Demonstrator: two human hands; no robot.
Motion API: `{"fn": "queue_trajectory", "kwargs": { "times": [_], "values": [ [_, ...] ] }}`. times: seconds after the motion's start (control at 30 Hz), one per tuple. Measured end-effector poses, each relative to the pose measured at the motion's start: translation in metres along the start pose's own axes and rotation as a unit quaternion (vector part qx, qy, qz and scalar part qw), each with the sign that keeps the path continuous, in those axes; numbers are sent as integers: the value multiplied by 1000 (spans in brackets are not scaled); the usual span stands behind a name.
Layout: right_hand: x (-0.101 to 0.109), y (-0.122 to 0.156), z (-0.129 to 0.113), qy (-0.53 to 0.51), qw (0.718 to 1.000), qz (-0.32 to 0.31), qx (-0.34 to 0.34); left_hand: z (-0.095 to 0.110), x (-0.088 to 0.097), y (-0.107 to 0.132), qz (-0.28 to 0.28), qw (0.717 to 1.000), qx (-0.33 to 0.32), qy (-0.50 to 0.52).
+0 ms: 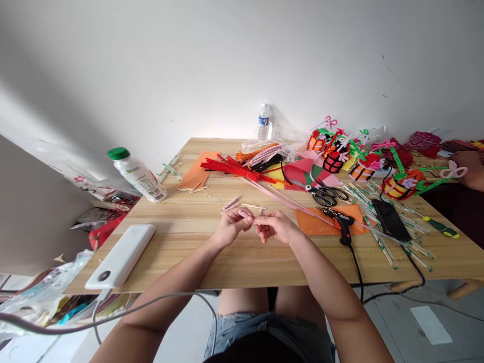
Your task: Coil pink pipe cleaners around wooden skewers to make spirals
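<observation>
Both my hands meet over the middle of the wooden table (181, 237). My left hand (230, 228) pinches a small pink coiled pipe cleaner (246, 214). My right hand (275, 227) is closed on the other end of the same pink piece, fingertips touching it near a thin stick. Two more pink coils (230, 204) lie on the table just beyond my left hand. Long pink pipe cleaners (280, 199) run from my right hand back toward the pile.
A white power bank (121, 256) with cable lies front left, a green-capped bottle (136, 175) behind it. Red pipe cleaners (234, 168), scissors (327, 195), a glue gun (342, 224), a phone (390, 219), craft flower baskets (363, 164) and a water bottle (263, 122) fill the back right. Another person's hand (471, 169) holds a pink loop.
</observation>
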State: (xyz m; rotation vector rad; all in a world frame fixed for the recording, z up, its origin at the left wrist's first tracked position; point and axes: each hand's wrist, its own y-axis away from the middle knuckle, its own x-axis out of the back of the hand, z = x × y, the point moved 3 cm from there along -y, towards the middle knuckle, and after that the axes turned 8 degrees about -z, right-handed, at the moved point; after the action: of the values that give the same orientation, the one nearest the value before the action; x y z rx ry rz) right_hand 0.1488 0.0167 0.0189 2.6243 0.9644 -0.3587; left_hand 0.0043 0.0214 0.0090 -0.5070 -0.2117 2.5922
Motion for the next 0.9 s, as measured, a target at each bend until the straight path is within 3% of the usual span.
{"fn": "queue_trajectory", "kwargs": {
  "times": [0.13, 0.27, 0.33, 0.47, 0.67, 0.77, 0.9],
  "values": [
    [-3, -2, 0, 116, 984, 86, 100, -7, 3, -1, 43, 998, 52, 19],
    [-9, -2, 2, 268, 924, 187, 199, -15, 7, -2, 90, 988, 116, 47],
    [-11, -4, 4, 250, 931, 187, 188, -16, 9, -2, 108, 987, 106, 48],
    [-5, -7, 7, 105, 979, 145, 96, -11, 8, -1, 108, 992, 59, 14],
    [1, -7, 7, -60, 998, 11, -2, 0, -1, 0, 48, 999, 4, 4],
    [0, -7, 6, -54, 998, 18, 27, -1, -1, 0, 45, 999, 17, 22],
    [-4, -6, 2, 80, 979, 121, 140, -9, 3, -1, 85, 992, 77, 44]
  ]
}}
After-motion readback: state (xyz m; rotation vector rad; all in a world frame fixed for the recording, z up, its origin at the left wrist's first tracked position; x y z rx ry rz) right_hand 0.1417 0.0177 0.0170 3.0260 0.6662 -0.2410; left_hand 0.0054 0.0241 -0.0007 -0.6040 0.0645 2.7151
